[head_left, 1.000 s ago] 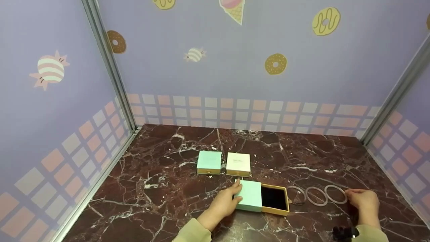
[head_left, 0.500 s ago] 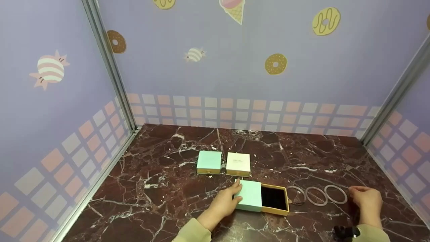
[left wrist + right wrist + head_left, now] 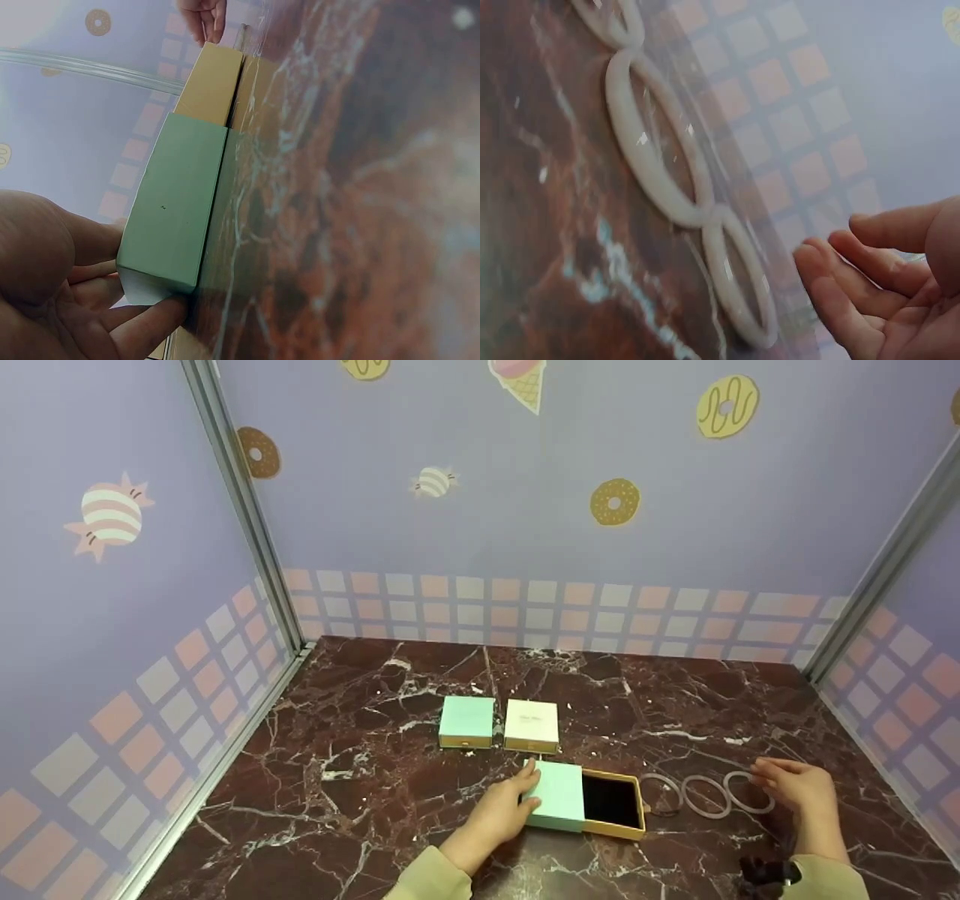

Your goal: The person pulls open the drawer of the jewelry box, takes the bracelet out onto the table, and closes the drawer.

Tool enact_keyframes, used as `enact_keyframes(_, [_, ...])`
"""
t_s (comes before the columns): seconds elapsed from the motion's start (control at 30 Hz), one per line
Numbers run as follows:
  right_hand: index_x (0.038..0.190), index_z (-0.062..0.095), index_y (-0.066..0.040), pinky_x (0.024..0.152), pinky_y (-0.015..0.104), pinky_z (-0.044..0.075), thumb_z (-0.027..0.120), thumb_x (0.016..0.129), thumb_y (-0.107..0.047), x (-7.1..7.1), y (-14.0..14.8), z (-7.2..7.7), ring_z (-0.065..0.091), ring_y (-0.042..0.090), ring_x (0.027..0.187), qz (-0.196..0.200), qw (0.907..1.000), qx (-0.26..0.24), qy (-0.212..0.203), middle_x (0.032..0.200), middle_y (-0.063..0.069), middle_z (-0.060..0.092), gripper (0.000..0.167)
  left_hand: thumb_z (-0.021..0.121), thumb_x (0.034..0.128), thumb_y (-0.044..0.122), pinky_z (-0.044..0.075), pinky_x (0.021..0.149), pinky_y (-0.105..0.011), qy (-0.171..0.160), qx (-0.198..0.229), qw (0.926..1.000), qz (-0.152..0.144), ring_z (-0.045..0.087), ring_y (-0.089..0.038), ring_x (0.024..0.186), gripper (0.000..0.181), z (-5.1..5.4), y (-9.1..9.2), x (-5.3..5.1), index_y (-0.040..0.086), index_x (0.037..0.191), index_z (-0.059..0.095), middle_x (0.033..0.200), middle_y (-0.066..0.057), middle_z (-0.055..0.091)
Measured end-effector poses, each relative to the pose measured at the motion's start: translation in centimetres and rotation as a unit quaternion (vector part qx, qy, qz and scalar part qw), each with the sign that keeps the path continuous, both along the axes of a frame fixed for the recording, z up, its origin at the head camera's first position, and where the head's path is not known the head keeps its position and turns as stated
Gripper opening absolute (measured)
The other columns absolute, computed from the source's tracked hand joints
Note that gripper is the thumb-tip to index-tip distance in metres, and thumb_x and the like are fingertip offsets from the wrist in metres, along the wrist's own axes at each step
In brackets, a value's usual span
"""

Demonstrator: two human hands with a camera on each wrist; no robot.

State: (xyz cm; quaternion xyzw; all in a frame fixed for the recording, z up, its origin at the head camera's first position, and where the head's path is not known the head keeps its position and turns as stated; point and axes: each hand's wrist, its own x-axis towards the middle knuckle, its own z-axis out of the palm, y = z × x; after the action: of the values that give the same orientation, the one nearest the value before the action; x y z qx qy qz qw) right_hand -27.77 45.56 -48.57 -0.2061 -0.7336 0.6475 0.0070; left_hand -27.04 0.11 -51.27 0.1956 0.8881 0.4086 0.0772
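Observation:
My left hand (image 3: 498,811) grips the left end of a mint-green drawer box (image 3: 556,793), thumb and fingers on opposite sides. Its yellow tray (image 3: 643,810), lined in black, is slid partway out to the right. Three pale bangles (image 3: 727,804) lie in a row beside the tray. Over the rightmost bangle (image 3: 721,259) hovers my right hand (image 3: 804,789), its fingers slightly bent and nothing between thumb and fingertips. In the right wrist view that hand (image 3: 885,277) is apart from the bangles.
Behind the pulled-out box stand two closed drawer boxes, one mint green (image 3: 466,718) and one cream (image 3: 532,721). All rest on a dark red marbled tabletop (image 3: 337,825). Lilac panels (image 3: 525,532) enclose it at the back and both sides.
My right hand has left the rightmost bangle's right edge, drawing slightly right, then rising and coming left above it. The left hand and the box have stayed put.

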Motion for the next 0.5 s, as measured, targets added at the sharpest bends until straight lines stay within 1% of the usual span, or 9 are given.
enact_keyframes(0.07, [0.091, 0.077, -0.013, 0.071, 0.018, 0.062, 0.065, 0.101, -0.011, 0.0, -0.3, 0.3, 0.075, 0.003, 0.072, 0.021, 0.9994, -0.029, -0.001, 0.075, -0.011, 0.077, 0.015, 0.062, 0.1028, 0.015, 0.044, 0.117, -0.052, -0.001, 0.0, 1.0, 0.002, 0.042, -0.038, 0.149, 0.055, 0.0, 0.0, 0.0, 0.004, 0.154, 0.046, 0.169, -0.008, 0.03])
enact_keyframes(0.1, [0.09, 0.076, -0.015, 0.072, 0.018, 0.063, 0.064, 0.101, -0.012, -0.1, -0.5, 0.5, 0.075, 0.003, 0.073, 0.031, 0.9989, -0.034, -0.003, 0.076, -0.011, 0.077, 0.017, 0.062, 0.1028, 0.016, 0.044, 0.117, -0.052, -0.002, 0.0, 1.0, 0.003, 0.042, -0.038, 0.149, 0.055, 0.0, 0.0, 0.0, 0.005, 0.154, 0.046, 0.17, -0.008, 0.03])
enact_keyframes(0.17, [0.091, 0.076, -0.017, 0.074, 0.018, 0.063, 0.064, 0.102, -0.013, -0.1, -0.8, 0.6, 0.076, 0.004, 0.076, 0.049, 0.9981, -0.037, -0.001, 0.079, -0.011, 0.078, 0.017, 0.062, 0.1027, 0.016, 0.044, 0.117, -0.052, -0.002, -0.001, 1.0, 0.004, 0.042, -0.038, 0.149, 0.055, 0.0, 0.1, 0.0, 0.005, 0.154, 0.046, 0.169, -0.008, 0.03])
enact_keyframes(0.23, [0.097, 0.076, -0.015, 0.075, 0.018, 0.063, 0.065, 0.102, -0.015, -0.1, -1.1, 0.7, 0.077, 0.005, 0.078, 0.063, 0.9975, -0.033, -0.001, 0.082, -0.01, 0.079, 0.012, 0.062, 0.1026, 0.015, 0.044, 0.117, -0.052, -0.001, -0.002, 1.0, 0.004, 0.043, -0.038, 0.148, 0.055, 0.0, 0.1, 0.0, 0.004, 0.154, 0.046, 0.169, -0.008, 0.03])
enact_keyframes(0.3, [0.101, 0.076, -0.015, 0.076, 0.018, 0.063, 0.066, 0.102, -0.018, -0.1, -1.4, 0.7, 0.077, 0.006, 0.08, 0.072, 0.9969, -0.031, -0.001, 0.084, -0.01, 0.079, 0.01, 0.062, 0.1025, 0.015, 0.044, 0.117, -0.052, 0.0, -0.002, 1.0, 0.004, 0.043, -0.038, 0.148, 0.055, 0.0, 0.1, 0.0, 0.004, 0.154, 0.046, 0.169, -0.008, 0.03])
enact_keyframes(0.37, [0.112, 0.074, -0.008, 0.078, 0.019, 0.063, 0.068, 0.101, -0.02, -0.1, -1.8, 0.8, 0.078, 0.007, 0.082, 0.082, 0.9963, -0.025, -0.002, 0.086, -0.009, 0.08, 0.017, 0.062, 0.1024, 0.015, 0.043, 0.118, -0.052, 0.001, -0.002, 1.0, 0.005, 0.043, -0.039, 0.148, 0.055, 0.0, 0.1, 0.0, 0.003, 0.153, 0.046, 0.169, -0.009, 0.031])
enact_keyframes(0.4, [0.119, 0.071, -0.004, 0.079, 0.019, 0.063, 0.068, 0.101, -0.021, -0.1, -1.9, 0.8, 0.078, 0.007, 0.083, 0.088, 0.9959, -0.021, -0.003, 0.088, -0.009, 0.08, 0.024, 0.062, 0.1024, 0.015, 0.043, 0.118, -0.052, 0.001, -0.003, 1.0, 0.005, 0.043, -0.039, 0.148, 0.055, 0.0, 0.1, 0.0, 0.003, 0.154, 0.046, 0.169, -0.008, 0.031])
enact_keyframes(0.5, [0.131, 0.065, 0.003, 0.08, 0.02, 0.063, 0.068, 0.101, -0.022, -0.2, -2.5, 1.0, 0.078, 0.007, 0.084, 0.104, 0.9945, -0.003, -0.008, 0.09, -0.008, 0.08, 0.038, 0.062, 0.1025, 0.016, 0.042, 0.118, -0.053, 0.0, -0.004, 1.0, 0.007, 0.043, -0.039, 0.148, 0.055, 0.0, 0.1, 0.0, 0.004, 0.153, 0.046, 0.169, -0.008, 0.031])
